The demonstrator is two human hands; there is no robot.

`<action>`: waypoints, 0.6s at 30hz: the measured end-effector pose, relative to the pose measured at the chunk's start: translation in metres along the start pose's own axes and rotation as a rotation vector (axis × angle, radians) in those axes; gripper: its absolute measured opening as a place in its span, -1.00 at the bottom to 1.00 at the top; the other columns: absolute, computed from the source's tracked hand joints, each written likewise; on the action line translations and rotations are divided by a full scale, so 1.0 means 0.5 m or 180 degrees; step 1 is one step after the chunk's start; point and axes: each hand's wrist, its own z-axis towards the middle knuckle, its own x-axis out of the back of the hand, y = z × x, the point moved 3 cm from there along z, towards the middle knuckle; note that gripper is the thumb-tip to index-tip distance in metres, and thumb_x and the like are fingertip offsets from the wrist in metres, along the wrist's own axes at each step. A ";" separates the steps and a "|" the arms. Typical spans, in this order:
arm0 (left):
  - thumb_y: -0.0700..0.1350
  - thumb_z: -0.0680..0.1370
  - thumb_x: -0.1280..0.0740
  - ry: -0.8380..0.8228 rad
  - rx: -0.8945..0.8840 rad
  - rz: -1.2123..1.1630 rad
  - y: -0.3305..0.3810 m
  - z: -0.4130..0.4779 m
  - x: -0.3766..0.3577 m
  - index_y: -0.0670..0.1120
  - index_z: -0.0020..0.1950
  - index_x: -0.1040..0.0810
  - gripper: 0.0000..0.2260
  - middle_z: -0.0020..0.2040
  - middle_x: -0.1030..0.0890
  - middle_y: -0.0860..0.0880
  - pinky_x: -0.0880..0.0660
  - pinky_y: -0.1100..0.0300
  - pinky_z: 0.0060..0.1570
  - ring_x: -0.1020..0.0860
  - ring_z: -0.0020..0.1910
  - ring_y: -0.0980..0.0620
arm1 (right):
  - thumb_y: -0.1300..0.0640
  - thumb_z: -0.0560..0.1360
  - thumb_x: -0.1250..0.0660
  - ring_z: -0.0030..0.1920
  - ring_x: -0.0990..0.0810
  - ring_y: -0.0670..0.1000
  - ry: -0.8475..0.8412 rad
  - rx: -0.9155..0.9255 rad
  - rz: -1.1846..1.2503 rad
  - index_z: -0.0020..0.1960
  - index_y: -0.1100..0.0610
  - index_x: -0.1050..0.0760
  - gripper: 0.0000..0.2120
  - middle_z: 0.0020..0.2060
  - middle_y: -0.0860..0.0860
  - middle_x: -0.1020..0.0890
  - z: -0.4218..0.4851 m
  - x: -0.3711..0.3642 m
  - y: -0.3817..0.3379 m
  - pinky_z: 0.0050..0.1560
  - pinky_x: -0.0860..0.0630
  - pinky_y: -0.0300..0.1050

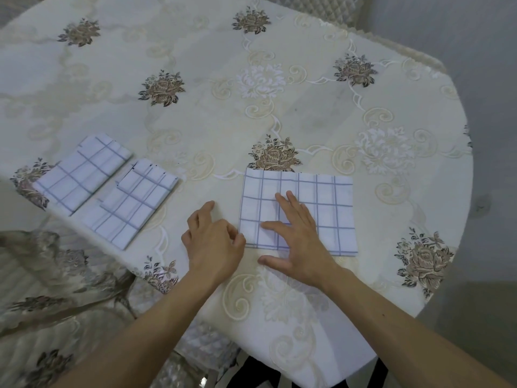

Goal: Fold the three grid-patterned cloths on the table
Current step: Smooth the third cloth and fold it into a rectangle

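Three white cloths with a blue grid lie on the table (pixel 279 107). Two are folded into narrow rectangles at the left: the far-left cloth (pixel 84 173) and the second cloth (pixel 134 204) beside it, both angled. The third cloth (pixel 316 200) lies folded as a wider rectangle in front of me. My right hand (pixel 299 239) rests flat on its near left part with fingers spread. My left hand (pixel 212 242) sits at the cloth's near left corner, thumb and forefinger pinched at that edge.
The table wears a cream embroidered tablecloth with brown rose motifs. Its near edge runs diagonally below my forearms, and its right edge curves away at the right. A quilted chair seat (pixel 207 348) shows below the table edge.
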 end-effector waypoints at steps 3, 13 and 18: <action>-0.06 0.48 -0.35 0.0035 0.0038 -0.0082 0.004 0.001 0.002 0.03 -0.27 -0.57 -0.88 0.58 -0.19 0.00 -0.20 -0.08 0.32 -0.09 0.51 -0.06 | -0.24 0.36 -0.49 0.61 0.15 0.06 0.0050 -0.0008 -0.0008 0.31 -0.02 -0.52 -0.40 0.60 0.09 -0.08 -0.002 -0.001 -0.001 0.57 0.10 0.18; -0.10 0.49 -0.36 -0.0220 0.0346 -0.0905 0.033 0.007 0.025 -0.07 -0.25 -0.65 -0.85 0.47 -0.35 0.05 -0.18 -0.02 0.35 -0.18 0.47 0.01 | -0.13 0.41 -0.44 0.60 -0.05 0.14 0.0265 -0.0017 -0.0655 0.21 0.06 -0.57 -0.56 0.55 0.15 -0.26 -0.001 -0.010 -0.030 0.54 0.00 0.17; -0.04 0.44 -0.32 -0.0198 0.0412 -0.1187 0.040 0.013 0.030 -0.03 -0.38 -0.60 -0.80 0.21 -0.54 0.07 -0.35 -0.06 0.21 -0.39 0.33 -0.03 | 0.14 0.51 -0.22 0.52 -0.29 0.17 0.0756 -0.0033 -0.0659 0.04 0.14 -0.66 -0.74 0.43 0.18 -0.45 0.005 -0.013 -0.043 0.49 -0.16 0.12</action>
